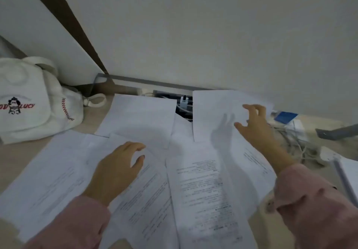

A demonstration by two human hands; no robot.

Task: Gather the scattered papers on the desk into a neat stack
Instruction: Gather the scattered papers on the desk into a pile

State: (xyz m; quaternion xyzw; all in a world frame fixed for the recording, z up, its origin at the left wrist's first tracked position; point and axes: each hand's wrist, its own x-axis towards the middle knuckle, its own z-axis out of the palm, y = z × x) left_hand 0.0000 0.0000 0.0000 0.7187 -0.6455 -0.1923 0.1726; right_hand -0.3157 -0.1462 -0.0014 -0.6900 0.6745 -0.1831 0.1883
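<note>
Pink sleeves covered both my forearms as they reached forward over the pale wooden surface (11, 159). My left hand (116, 169) hovered low, palm down, over the middle of the scattered white printed papers (205, 188), wrist level and fingers pointing away from me. My right hand (255, 126) stretched farther out and to the right, arm angled up toward the wall.

Sheets lay overlapping at odd angles across the surface, some with lines of black print, others blank side up. One blank white sheet (215, 113) at the far right was tilted up off the rest, casting a hand-shaped shadow.

The left hand was loosely curled and gripping nothing, fingertips just above a sheet. The right hand pinched that raised sheet, thumb spread wide from the fingers. A white fabric bag with red stitching (34, 99) sat at the left, clear of the papers.
</note>
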